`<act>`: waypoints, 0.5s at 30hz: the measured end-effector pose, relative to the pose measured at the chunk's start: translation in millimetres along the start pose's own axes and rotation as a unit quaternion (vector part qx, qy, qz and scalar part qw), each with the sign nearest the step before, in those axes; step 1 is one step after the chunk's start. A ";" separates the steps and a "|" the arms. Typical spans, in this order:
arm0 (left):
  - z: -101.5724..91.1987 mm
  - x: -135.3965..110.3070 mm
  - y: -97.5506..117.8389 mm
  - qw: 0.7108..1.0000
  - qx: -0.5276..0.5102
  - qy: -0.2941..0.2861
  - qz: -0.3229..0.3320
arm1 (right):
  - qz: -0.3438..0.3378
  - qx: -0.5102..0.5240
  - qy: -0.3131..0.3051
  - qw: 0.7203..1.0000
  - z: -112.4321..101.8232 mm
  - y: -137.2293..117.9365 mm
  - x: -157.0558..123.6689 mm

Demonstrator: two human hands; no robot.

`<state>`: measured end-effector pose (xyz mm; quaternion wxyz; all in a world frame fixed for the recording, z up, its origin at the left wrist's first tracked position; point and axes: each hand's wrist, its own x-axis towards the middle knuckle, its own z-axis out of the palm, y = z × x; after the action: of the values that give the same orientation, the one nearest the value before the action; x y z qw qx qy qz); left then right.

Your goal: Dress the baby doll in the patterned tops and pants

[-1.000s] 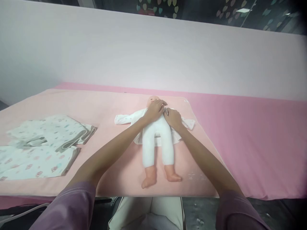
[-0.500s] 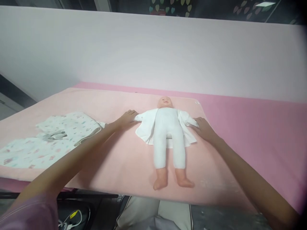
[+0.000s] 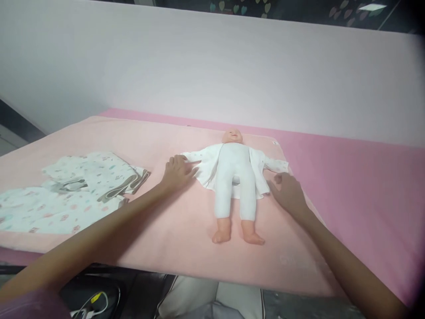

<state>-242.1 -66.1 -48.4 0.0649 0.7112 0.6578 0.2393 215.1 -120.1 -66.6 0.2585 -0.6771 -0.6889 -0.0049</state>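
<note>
A baby doll [image 3: 235, 177] lies on its back with its feet toward me. Its body and legs are white, and a white baby jacket [image 3: 207, 172] is spread open under it, sleeves out to both sides. My left hand [image 3: 177, 175] rests at the left sleeve's cuff, thumb apart from the fingers; the fingertips touch or nearly touch the cloth. Just below the right sleeve [image 3: 277, 165] is my right hand [image 3: 289, 191], fingers loosely bent and thumb apart, close to the jacket's hem. I see no cloth gripped in it.
Printed baby clothes [image 3: 86, 177] with grey-brown trim lie at the left on the peach mat [image 3: 159, 248]. Pink surface [image 3: 348, 199] continues to the right, and a white wall [image 3: 212, 66] rises behind. Below the front edge, a white cable [image 3: 96, 305] lies on a dark seat.
My right hand has let go of the right sleeve and moved slightly down; that sleeve now lies stretched outward. My left hand's thumb has spread from its fingers beside the left cuff. The view has shifted slightly.
</note>
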 end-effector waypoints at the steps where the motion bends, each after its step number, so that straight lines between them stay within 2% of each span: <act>1: 2.0 -6.0 6.8 0.999 -0.010 -0.024 -0.019 | 0.018 0.012 -0.039 0.999 -2.1 -9.7 -7.9; 3: 4.8 -7.8 18.7 0.998 -0.022 -0.056 -0.033 | 0.046 0.023 -0.123 0.991 -7.9 -26.3 -11.3; 5: 4.3 -0.2 26.2 0.994 -0.048 -0.086 -0.038 | 0.059 0.037 -0.200 0.977 -16.7 -34.8 -1.6; 7: -1.2 9.6 31.2 0.987 -0.113 -0.104 -0.046 | 0.067 0.083 -0.224 0.969 -28.9 -35.4 14.6; 9: -10.2 16.2 41.0 0.976 -0.210 -0.053 -0.037 | 0.073 0.147 -0.156 0.974 -42.6 -35.8 31.9; 12: -20.5 15.6 77.1 0.943 -0.321 0.077 0.052 | 0.039 0.216 0.004 0.976 -55.9 -58.1 51.7; 13: -21.0 12.3 93.3 0.933 -0.333 0.090 0.100 | 0.005 0.226 0.031 0.974 -56.5 -72.4 54.7; 15: -17.2 0.4 122.3 0.926 -0.303 0.059 0.217 | -0.093 0.217 0.022 0.972 -51.7 -103.8 52.5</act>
<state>-138.8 -84.9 16.6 0.1849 0.7674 0.3860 0.4774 138.7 -98.3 32.9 0.4126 -0.5378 -0.7275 0.1058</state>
